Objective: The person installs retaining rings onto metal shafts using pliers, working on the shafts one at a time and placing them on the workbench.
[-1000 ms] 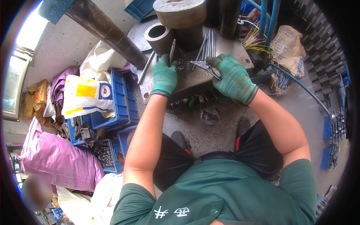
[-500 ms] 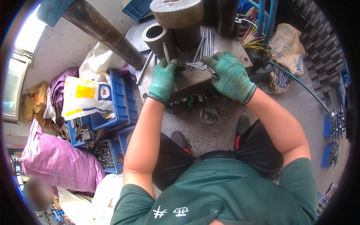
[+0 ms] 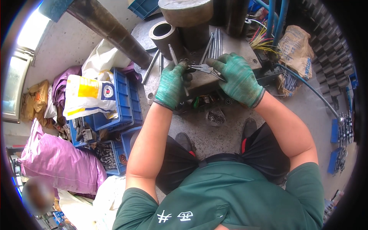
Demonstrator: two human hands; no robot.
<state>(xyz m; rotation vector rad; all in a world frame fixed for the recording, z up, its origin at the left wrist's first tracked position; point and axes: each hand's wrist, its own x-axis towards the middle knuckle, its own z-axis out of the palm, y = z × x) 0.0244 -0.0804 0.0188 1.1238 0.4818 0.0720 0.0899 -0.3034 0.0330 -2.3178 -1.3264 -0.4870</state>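
Observation:
Both hands wear green gloves with dark fingertips. My left hand (image 3: 170, 85) is closed on a slim metal rod (image 3: 172, 54), whose narrow tip points up and whose lower end shows below the fingers. In my right hand (image 3: 240, 79) is a pair of pliers (image 3: 204, 68), its jaws reaching left to the left fingertips. Small dark rings (image 3: 187, 60) show by the jaw tips; whether the jaws grip one cannot be made out. Both hands are over the front part of a steel machine bed (image 3: 239, 48).
More metal rods (image 3: 216, 43) lie on the bed, beside a hollow steel cylinder (image 3: 165, 33) and a thick round column (image 3: 186, 13). Left stand blue crates (image 3: 123, 97) and a purple sack (image 3: 63, 159). A bag of small parts (image 3: 215, 117) sits on the floor. Right, a blue hose (image 3: 306, 85) curves past.
The rod in my left hand has tilted, and its lower end now shows below the fingers. My left hand has turned slightly; the pliers stay close to it. The whole view has shifted a little.

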